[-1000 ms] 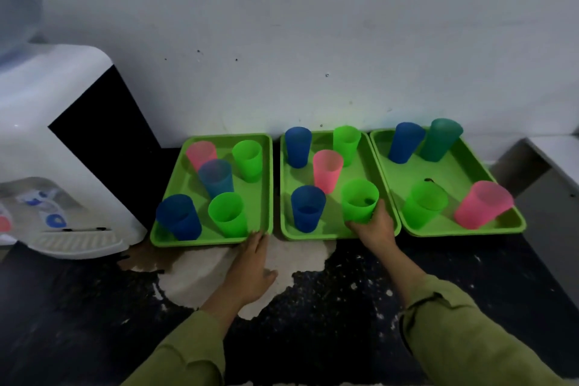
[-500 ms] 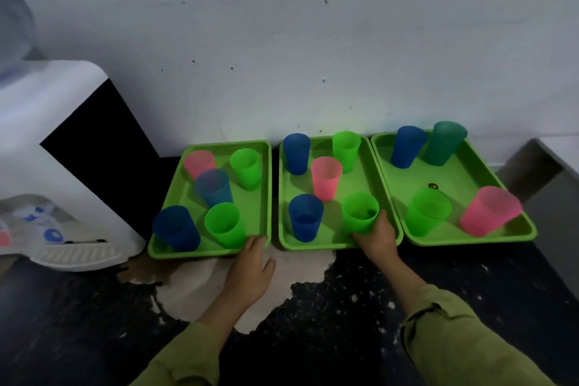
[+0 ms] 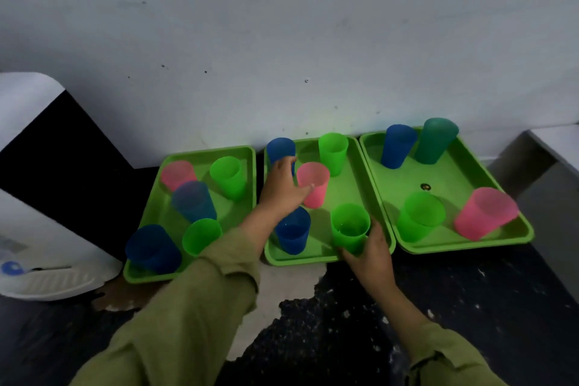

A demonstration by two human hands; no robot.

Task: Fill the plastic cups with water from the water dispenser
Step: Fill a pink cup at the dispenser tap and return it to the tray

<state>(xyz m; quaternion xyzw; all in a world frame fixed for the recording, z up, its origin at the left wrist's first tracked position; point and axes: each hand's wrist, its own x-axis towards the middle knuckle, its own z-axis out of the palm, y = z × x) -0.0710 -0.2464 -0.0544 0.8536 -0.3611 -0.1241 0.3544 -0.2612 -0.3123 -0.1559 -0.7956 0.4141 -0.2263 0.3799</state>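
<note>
Three green trays stand side by side against the wall: a left tray (image 3: 250, 172), a middle tray (image 3: 300, 261) and a right tray (image 3: 463, 247), each holding several plastic cups in pink, blue and green. My left hand (image 3: 282, 189) reaches over the middle tray, fingers spread, and its thumb touches the pink cup (image 3: 315, 178) at the tray's centre. My right hand (image 3: 369, 257) grips the green cup (image 3: 350, 224) at that tray's front right; a little water shows inside it. The white water dispenser (image 3: 47, 263) stands at the far left, partly out of view.
A white wall rises right behind the trays. The counter is dark and speckled, with a worn pale patch (image 3: 291, 288) in front of the middle tray. A grey ledge (image 3: 551, 147) sits at the far right. The dispenser's drip tray (image 3: 56, 280) juts out low on the left.
My left hand has lifted off the counter in front of the left tray and moved up and right to the pink cup. My right hand stays at the green cup.
</note>
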